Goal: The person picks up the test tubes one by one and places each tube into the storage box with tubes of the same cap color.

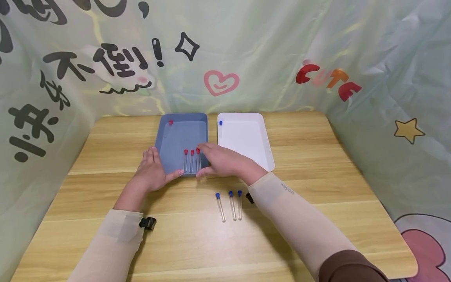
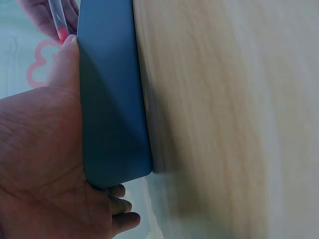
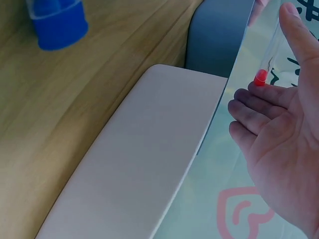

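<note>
My left hand (image 1: pixel 151 172) lies against the near left corner of the blue-grey tray (image 1: pixel 181 135). Its thumb stretches along the front rim, and its fingers extend beside the left wall. Over the tray's near right corner, my right hand (image 1: pixel 225 159) holds a clear tube with a red cap (image 3: pixel 260 77) between thumb and index finger, above rim height. Two more red-capped tubes (image 1: pixel 185 160) lie side by side inside the tray's front part. On the table in front are three blue-capped tubes (image 1: pixel 232 205), below my right forearm.
A white tray (image 1: pixel 243 137) stands right of the blue-grey one, partly behind my right hand. A small red piece (image 1: pixel 170 122) sits in the blue-grey tray's far left corner, a small blue piece (image 1: pixel 220 123) in the white tray's. Printed curtains (image 1: pixel 267 51) enclose the wooden table (image 1: pixel 303 156).
</note>
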The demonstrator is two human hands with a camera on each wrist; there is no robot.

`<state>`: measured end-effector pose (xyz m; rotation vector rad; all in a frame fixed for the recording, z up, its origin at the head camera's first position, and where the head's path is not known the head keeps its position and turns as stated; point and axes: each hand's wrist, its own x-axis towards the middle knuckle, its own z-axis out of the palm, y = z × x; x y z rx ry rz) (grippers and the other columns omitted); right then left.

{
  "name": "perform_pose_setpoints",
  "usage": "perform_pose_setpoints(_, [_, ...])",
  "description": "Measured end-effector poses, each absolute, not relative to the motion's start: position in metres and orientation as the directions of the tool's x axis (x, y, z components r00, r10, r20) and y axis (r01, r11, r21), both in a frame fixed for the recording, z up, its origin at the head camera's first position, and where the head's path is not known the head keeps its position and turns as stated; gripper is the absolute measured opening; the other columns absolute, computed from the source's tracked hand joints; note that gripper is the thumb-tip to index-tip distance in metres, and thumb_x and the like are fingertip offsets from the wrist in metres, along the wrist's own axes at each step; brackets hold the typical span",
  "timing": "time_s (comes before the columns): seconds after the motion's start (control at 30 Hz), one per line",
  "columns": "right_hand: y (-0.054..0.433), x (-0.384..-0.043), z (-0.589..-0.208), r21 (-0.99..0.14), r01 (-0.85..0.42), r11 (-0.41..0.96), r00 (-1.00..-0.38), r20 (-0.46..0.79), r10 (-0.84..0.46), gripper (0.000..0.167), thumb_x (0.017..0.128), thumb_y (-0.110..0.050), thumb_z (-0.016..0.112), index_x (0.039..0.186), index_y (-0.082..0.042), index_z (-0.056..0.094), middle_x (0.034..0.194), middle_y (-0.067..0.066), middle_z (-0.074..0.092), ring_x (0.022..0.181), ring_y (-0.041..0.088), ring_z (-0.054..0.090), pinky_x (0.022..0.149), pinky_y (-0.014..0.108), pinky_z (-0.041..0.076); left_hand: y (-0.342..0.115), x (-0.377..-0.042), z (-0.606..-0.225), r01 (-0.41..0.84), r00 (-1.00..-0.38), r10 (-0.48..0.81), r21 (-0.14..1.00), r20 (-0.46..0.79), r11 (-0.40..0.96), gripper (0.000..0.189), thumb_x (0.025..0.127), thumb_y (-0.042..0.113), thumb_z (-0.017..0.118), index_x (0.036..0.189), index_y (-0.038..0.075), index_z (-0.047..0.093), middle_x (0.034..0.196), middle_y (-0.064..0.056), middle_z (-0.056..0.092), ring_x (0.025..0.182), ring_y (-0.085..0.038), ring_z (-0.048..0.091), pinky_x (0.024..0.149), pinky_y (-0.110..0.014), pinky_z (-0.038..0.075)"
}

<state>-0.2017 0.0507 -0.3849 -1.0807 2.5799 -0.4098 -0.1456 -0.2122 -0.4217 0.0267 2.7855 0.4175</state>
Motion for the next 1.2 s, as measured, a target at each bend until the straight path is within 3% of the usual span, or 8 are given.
perform_pose_setpoints(0.4, [0.041,-0.212,-0.393,-0.32,-0.657,0.682,-0.668,-0.172,-0.724,0.102,0.097,-0.062,0.072,0.167,0.002,0.033,0.172,0.018,0.041,0.162,0.03,0.04,0.135,0.041,0.035,-0.214,-0.146,-0.424,-0.028,-0.949,0.063,0.282,-0.31,0.959,0.136,0.1,0.083,0.047,0.16,-0.022,-0.015,0.171,-0.045,-0.018,0.162,-0.064,-0.009,0.134,-0.07,0.011])
perform_pose_setpoints(0.8, [0.034,-0.219,-0.4,-0.278,-0.665,0.693,-0.673,-0.177,-0.718,0.099,0.096,-0.06,0.073,0.163,0.003,0.038,0.158,0.017,0.054,0.144,0.026,0.055,0.126,0.039,0.046,-0.214,-0.146,-0.424,-0.024,-0.949,0.065,0.277,-0.308,0.961,0.137,0.099,0.085,0.045,0.161,-0.022,-0.015,0.172,-0.044,-0.018,0.163,-0.064,-0.008,0.134,-0.07,0.012])
perform_pose_setpoints(1.2, [0.028,-0.225,-0.409,-0.166,-0.685,0.709,-0.687,-0.175,-0.705,0.099,0.096,-0.065,0.071,0.162,0.004,0.042,0.169,0.019,0.046,0.159,0.033,0.044,0.135,0.042,0.035,-0.213,-0.146,-0.425,-0.021,-0.951,0.064,0.268,-0.303,0.963,0.134,0.1,0.082,0.047,0.161,-0.021,-0.014,0.173,-0.043,-0.015,0.164,-0.062,-0.008,0.135,-0.068,0.011])
